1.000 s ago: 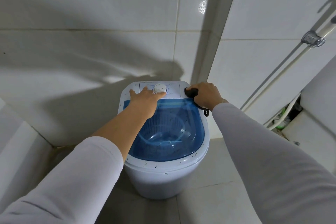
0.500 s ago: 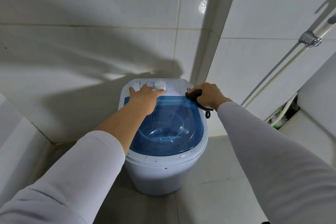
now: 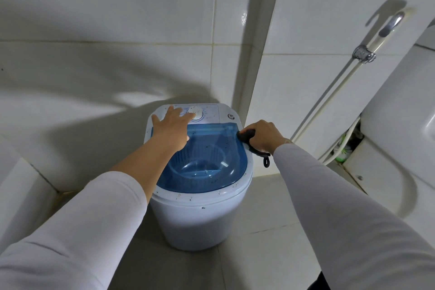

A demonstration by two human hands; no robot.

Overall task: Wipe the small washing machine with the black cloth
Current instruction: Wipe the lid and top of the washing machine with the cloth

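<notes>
On washing machine (image 3: 200,214) right rim, black cloth (image 3: 247,135) gripped under right hand (image 3: 264,136) fingers, left hand (image 3: 171,128) flat, open

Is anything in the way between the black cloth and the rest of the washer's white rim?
Nothing visible. The right hand presses the black cloth on the right rim of the small white washing machine. The speckled rim ahead lies bare; the left hand rests on the far-left side.

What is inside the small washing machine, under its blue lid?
Through the transparent blue lid of the washing machine shows a ribbed tub, seemingly empty, with dark specks on the lid. The left hand and forearm cover its left part.
</notes>
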